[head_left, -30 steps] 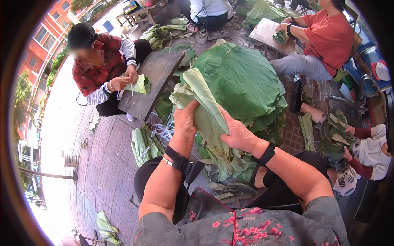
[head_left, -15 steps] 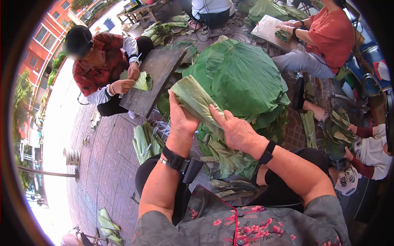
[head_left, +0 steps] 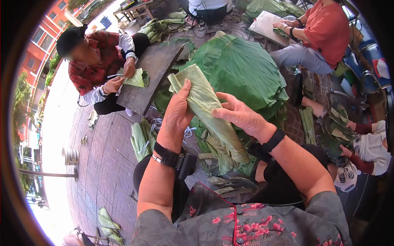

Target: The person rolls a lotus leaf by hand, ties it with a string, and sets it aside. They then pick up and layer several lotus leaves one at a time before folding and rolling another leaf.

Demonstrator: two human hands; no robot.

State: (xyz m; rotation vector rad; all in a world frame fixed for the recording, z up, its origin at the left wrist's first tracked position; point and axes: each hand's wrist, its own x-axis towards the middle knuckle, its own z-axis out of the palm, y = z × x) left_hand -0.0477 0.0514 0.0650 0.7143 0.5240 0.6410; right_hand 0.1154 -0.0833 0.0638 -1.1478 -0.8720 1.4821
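A long, flat bundle of folded pale-green leaves (head_left: pixel 204 102) is held slantwise in front of me, its upper end to the left. My left hand (head_left: pixel 177 108) grips its left edge near the top, thumb over the front and fingers mostly hidden behind. My right hand (head_left: pixel 246 119) holds the right edge, thumb pressed on the front and fingers partly behind. Beyond the bundle lies a big pile of broad green leaves (head_left: pixel 242 69). Tied leaf bundles (head_left: pixel 141 141) rest on the ground left of my knees.
At left, a person (head_left: pixel 98 53) works a leaf on a dark board (head_left: pixel 141 90). Another person in red (head_left: pixel 326 35) has a pale board (head_left: pixel 262 23) at upper right. Hands in maroon sleeves (head_left: pixel 361 127) handle leaves at right. A white bucket (head_left: pixel 70 156) stands on the paving.
The bundle has turned, showing more of its length. My left thumb has come over its front; my right hand has gone from a pointing finger on it to a thumb-and-finger hold.
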